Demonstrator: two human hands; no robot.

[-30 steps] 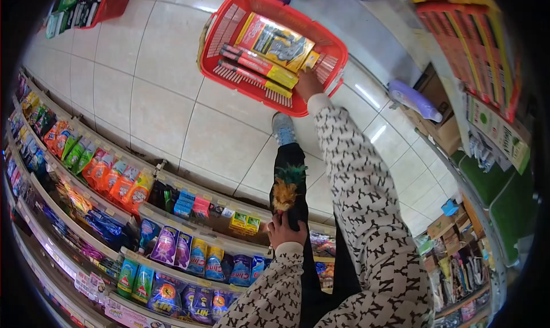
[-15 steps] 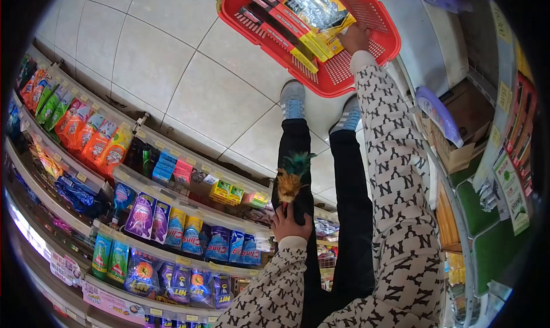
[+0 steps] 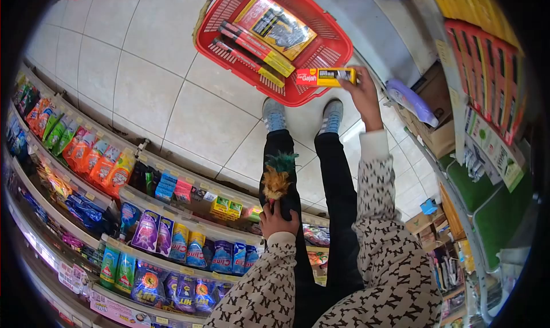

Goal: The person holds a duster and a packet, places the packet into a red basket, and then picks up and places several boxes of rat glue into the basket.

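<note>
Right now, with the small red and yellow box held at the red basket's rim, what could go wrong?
The right hand pinches the small red and yellow box by one end, over the rim of the red plastic basket; it might slip and land on the tiles. The left hand holds the green and orange feather duster near the shelf of coloured pouches; a swing could knock some off.

Right grip [image 3: 362, 90] closed, arm stretched forward, left grip [image 3: 279, 220] clenched by thigh
</note>
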